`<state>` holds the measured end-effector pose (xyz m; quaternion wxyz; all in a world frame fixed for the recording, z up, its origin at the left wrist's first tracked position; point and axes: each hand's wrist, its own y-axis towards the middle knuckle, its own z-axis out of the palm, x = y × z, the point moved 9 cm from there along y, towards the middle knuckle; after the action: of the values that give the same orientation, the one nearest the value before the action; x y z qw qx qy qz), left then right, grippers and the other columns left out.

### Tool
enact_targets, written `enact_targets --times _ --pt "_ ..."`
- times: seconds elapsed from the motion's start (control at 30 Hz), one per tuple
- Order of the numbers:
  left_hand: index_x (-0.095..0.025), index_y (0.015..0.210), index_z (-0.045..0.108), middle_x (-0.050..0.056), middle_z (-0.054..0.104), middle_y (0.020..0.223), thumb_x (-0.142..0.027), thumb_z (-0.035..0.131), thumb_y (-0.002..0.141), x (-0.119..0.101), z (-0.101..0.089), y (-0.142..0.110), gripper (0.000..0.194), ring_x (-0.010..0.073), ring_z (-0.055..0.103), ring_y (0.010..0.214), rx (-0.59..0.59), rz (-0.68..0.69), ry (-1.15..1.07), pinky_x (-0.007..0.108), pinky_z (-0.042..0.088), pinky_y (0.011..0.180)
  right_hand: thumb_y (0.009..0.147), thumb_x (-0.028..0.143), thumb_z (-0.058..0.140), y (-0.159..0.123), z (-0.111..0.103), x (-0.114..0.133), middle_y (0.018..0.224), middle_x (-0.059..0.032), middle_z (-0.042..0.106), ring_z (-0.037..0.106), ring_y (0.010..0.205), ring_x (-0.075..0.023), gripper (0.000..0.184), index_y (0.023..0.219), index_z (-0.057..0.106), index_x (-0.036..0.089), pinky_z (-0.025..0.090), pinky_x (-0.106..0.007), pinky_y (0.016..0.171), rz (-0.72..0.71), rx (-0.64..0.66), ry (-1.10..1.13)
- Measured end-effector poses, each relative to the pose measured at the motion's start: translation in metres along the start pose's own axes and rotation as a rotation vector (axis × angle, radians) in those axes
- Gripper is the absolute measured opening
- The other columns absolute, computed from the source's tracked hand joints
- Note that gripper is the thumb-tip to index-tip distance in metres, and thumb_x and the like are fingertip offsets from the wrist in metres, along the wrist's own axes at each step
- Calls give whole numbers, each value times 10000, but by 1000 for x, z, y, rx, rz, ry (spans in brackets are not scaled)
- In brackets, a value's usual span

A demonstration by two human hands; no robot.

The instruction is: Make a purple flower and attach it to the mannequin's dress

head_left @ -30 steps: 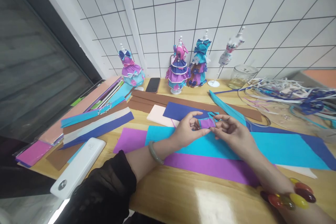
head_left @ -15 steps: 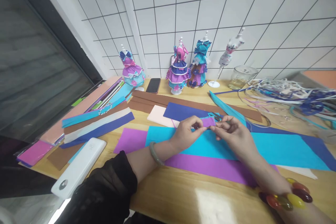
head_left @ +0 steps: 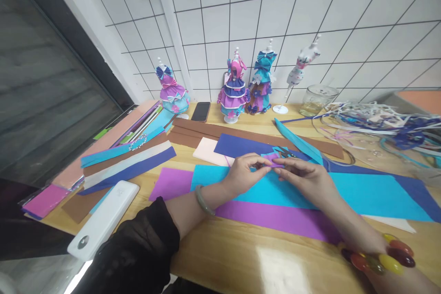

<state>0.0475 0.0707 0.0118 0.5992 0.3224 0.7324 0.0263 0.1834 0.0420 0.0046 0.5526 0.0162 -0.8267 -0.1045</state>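
Observation:
Between my two hands is a small piece of purple crepe paper, partly hidden by my fingers. My left hand pinches its left side between thumb and fingers. From the other side, my right hand pinches the right part, with its fingertips close to the left ones. Below them lies a wide turquoise paper strip over a longer purple strip. Just behind my fingers are dark scissors and small turquoise scraps; the scissors are partly covered.
Small dress forms in paper dresses and a bare form stand along the wall. A phone, a glass jar and tangled ribbons are at the back. A white power bank and paper strips lie left.
The purple piece, held more flat and visible before, is now folded smaller between my fingertips. My right fingers have straightened and come over it toward my left hand.

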Motion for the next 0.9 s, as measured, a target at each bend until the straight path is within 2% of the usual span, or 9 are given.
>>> enact_targets --times 0.2,0.37,0.53,0.9 --pt "-143 850 654 49 629 800 -264 573 773 -7 -1 -1 165 108 551 715 -22 87 54 220 446 635 667 385 665 -1 -6 4 875 -59 711 647 708 -201 281 873 713 201 534 -313 597 -83 -54 -118" --pt "-151 840 661 51 645 779 -263 571 779 -19 -6 -2 157 109 569 708 -85 198 126 220 461 634 709 339 642 -4 -9 14 853 -34 718 661 763 -210 190 854 718 242 535 -350 712 -270 -87 -221" --pt "-149 828 667 53 650 767 -251 572 780 -24 -8 -3 147 110 579 710 -116 248 161 228 472 656 750 272 613 -6 -6 24 864 -34 714 658 799 -198 162 879 708 245 535 -331 725 -397 -68 -270" --pt "-158 829 674 56 642 770 -268 566 782 -19 -6 -2 161 116 583 732 -87 221 181 236 479 691 770 296 586 -6 -4 26 875 -35 707 653 818 -208 165 882 703 264 522 -359 760 -378 -35 -310"
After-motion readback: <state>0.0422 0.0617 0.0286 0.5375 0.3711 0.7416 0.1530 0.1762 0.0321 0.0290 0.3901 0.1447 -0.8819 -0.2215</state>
